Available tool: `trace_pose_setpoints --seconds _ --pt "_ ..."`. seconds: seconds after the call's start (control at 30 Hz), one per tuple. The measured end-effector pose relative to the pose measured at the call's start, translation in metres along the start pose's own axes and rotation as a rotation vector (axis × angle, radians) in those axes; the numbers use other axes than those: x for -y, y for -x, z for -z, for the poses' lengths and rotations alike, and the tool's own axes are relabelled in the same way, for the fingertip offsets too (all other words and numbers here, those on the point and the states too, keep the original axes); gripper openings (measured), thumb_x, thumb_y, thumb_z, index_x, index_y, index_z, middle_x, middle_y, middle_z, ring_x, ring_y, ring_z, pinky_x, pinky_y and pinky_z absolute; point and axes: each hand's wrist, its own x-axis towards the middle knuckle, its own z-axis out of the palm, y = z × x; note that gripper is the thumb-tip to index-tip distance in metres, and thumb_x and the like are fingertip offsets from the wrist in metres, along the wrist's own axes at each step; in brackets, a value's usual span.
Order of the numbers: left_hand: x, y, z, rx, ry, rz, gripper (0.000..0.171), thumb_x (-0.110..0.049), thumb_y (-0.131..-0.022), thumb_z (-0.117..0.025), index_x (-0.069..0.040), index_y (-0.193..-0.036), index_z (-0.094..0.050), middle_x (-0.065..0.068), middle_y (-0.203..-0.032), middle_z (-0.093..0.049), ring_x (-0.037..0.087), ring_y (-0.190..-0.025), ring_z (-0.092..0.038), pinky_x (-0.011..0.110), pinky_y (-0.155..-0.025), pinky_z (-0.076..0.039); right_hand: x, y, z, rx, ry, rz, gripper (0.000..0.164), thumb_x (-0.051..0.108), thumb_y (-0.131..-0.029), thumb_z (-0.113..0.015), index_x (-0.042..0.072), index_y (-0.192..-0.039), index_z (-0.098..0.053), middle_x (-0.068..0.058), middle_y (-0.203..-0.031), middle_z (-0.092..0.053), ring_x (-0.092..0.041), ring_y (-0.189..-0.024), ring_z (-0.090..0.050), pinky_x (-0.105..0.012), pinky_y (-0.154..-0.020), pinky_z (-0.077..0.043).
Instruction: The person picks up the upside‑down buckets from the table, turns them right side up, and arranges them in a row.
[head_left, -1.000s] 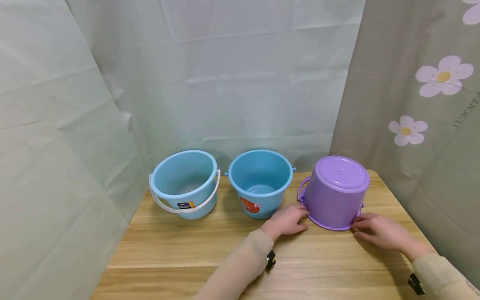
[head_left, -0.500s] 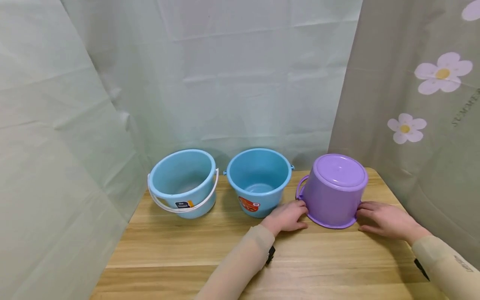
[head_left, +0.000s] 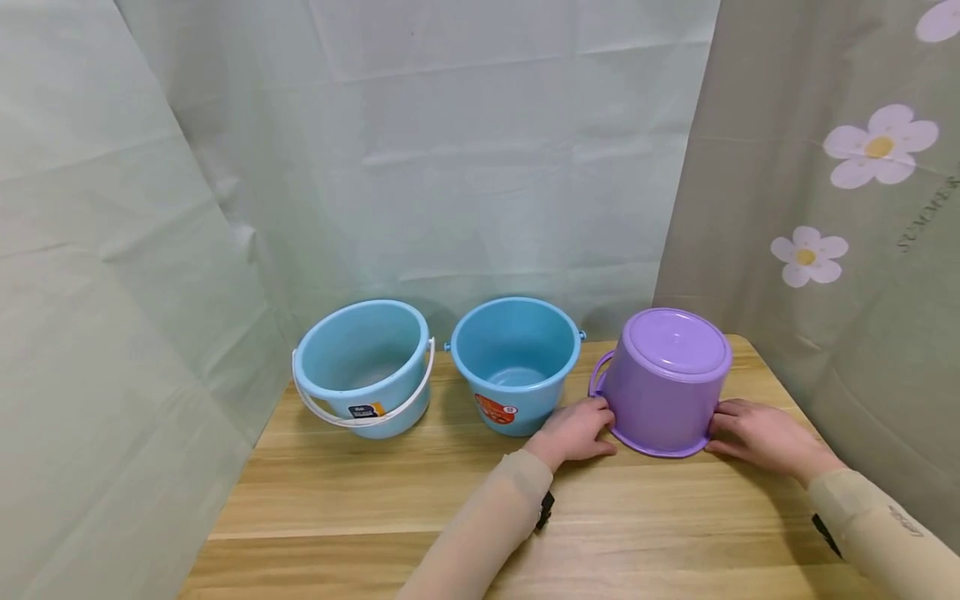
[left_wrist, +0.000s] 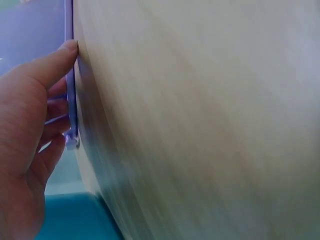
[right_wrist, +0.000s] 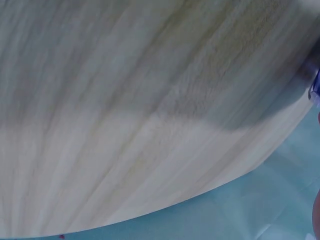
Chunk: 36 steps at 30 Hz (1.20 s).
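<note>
A purple bucket [head_left: 667, 400] is upside down on the right part of the wooden table, its base facing up. Its handle loop [head_left: 597, 373] sticks out on the left side. My left hand [head_left: 576, 429] holds the lower left of the rim; in the left wrist view the thumb [left_wrist: 65, 52] lies at the rim's edge, with the other fingers beside the bucket wall. My right hand [head_left: 765, 437] grips the lower right of the rim, partly hidden from the head camera. The right wrist view catches only slivers of hand and purple rim [right_wrist: 315, 92].
A blue bucket [head_left: 517, 367] with a red label stands upright just left of the purple one. Farther left is a light blue bucket [head_left: 363, 358] with a white handle [head_left: 375, 417]. The wooden table [head_left: 360, 500] meets pale curtains [head_left: 480, 192] at the back and sides.
My right hand has shifted slightly up and around the purple bucket's right rim. The left hand stays at the left rim. The whole view has drifted a little.
</note>
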Motion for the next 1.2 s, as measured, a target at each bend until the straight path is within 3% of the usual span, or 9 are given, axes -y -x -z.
trace_pose_setpoints --seconds 0.17,0.4,0.63,0.87,1.2 --pt "-0.007 -0.003 -0.001 -0.030 0.009 0.063 0.027 -0.050 -0.095 -0.081 -0.025 -0.100 -0.075 -0.010 -0.101 -0.055 0.007 -0.090 -0.055 0.019 -0.076 -0.047 0.002 -0.001 0.001 -0.023 0.014 -0.004 0.033 0.028 -0.075 -0.097 0.030 -0.087 -0.066 0.017 -0.092 -0.057 -0.008 -0.083 -0.061 -0.039 -0.071 -0.056" --pt "-0.015 -0.006 -0.007 -0.144 -0.062 0.110 0.025 -0.046 -0.094 -0.083 -0.024 -0.088 -0.074 -0.007 -0.095 -0.059 0.010 -0.089 -0.061 0.023 -0.077 -0.054 0.001 0.000 -0.005 -0.037 0.020 -0.009 0.032 0.030 -0.075 -0.097 0.030 -0.090 -0.069 0.017 -0.095 -0.060 -0.009 -0.086 -0.063 -0.039 -0.073 -0.057" --pt "-0.016 -0.008 -0.008 -0.144 -0.072 0.114 0.026 -0.047 -0.094 -0.082 -0.024 -0.089 -0.073 -0.007 -0.096 -0.059 0.010 -0.090 -0.062 0.024 -0.076 -0.054 -0.002 0.003 -0.007 -0.038 0.028 -0.022 0.030 0.031 -0.076 -0.095 0.030 -0.089 -0.068 0.017 -0.095 -0.059 -0.008 -0.087 -0.063 -0.038 -0.075 -0.056" --pt "-0.011 -0.007 -0.002 -0.151 0.011 0.112 0.025 -0.041 -0.093 -0.086 -0.023 -0.095 -0.069 -0.008 -0.098 -0.057 0.008 -0.093 -0.059 0.020 -0.077 -0.050 -0.004 0.005 -0.001 -0.048 0.025 -0.008 0.031 0.031 -0.077 -0.095 0.029 -0.090 -0.066 0.017 -0.095 -0.057 -0.007 -0.086 -0.060 -0.035 -0.075 -0.053" --pt "-0.005 -0.002 0.002 -0.326 0.160 0.108 0.029 -0.041 -0.093 -0.086 -0.023 -0.093 -0.064 -0.011 -0.096 -0.054 0.007 -0.090 -0.052 0.016 -0.075 -0.045 -0.006 0.002 0.014 -0.089 0.015 -0.018 0.029 0.031 -0.083 -0.091 0.021 -0.098 -0.068 0.014 -0.100 -0.064 -0.010 -0.087 -0.065 -0.035 -0.077 -0.054"
